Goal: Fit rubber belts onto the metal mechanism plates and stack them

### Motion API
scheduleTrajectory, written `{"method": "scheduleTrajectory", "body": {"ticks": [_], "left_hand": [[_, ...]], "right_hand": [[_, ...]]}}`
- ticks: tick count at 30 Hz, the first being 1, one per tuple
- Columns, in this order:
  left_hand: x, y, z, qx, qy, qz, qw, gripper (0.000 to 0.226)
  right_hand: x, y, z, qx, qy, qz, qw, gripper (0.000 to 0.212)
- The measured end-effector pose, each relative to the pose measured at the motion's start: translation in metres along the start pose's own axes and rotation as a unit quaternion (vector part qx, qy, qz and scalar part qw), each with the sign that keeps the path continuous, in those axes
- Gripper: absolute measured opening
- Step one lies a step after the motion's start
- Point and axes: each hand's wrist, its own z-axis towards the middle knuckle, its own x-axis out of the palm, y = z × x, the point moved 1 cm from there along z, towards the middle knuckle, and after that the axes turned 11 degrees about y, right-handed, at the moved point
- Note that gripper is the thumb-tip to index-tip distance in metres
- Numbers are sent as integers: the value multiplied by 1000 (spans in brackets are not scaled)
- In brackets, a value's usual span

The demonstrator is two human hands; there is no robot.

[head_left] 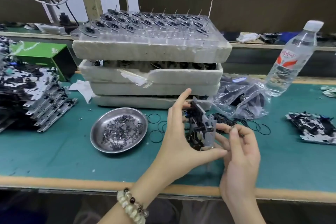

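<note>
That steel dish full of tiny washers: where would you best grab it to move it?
Judging by shape, take the steel dish by its bare flared rim, pinching the near-left edge, which is clear of the loose rubber belts lying to its right. Keep it level; it is shallow and the washers sit loose.

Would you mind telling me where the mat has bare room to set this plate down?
Free: the green mat between the left plate stack and the steel dish, and the near right corner below the lone plates. Crowded: loose belts and the plastic bag behind both hands.
</note>
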Motion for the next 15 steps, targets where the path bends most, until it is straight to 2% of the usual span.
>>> {"method": "scheduleTrajectory", "body": {"ticks": [3, 7, 11, 15], "left_hand": [[-14, 1, -12, -6, 5, 23, 1000, 108], [-36, 8, -29, -34, 8, 19, 999, 102], [-52, 16, -40, -80, 15, 15, 997, 117], [-60, 25, -45, -102, 78, -47, 991, 128]], "right_hand": [[-1, -2, 1, 5, 18, -15, 1000, 9], [-2, -8, 3, 41, 46, -51, 997, 12], [-1, -12, 4, 88, 102, -103, 986, 19], [1, -11, 2, 103, 132, -88, 982, 24]]}}
